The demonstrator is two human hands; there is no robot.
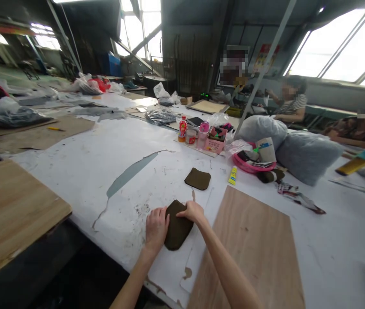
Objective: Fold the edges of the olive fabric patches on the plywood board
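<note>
A dark olive fabric piece (177, 229) lies on the white-covered table (137, 171) in front of me. Along its left edge is my left hand (157, 226), fingers together and thumb touching the fabric. My right hand (193, 211) pinches the upper right part of the same piece, thumb and fingertips on its surface. A second olive piece (198, 178) rests flat just beyond my hands, touched by neither of them. Whether the near piece is a stack of layers is hard to tell.
Plywood boards lie at right (253, 249) and left (18, 210). Beyond are a yellow tube (232, 176), a red-capped bottle (182, 128), a pink basket (253, 167) and stuffed bags (308, 156). The table's near edge runs below my hands. Two people sit at the far right.
</note>
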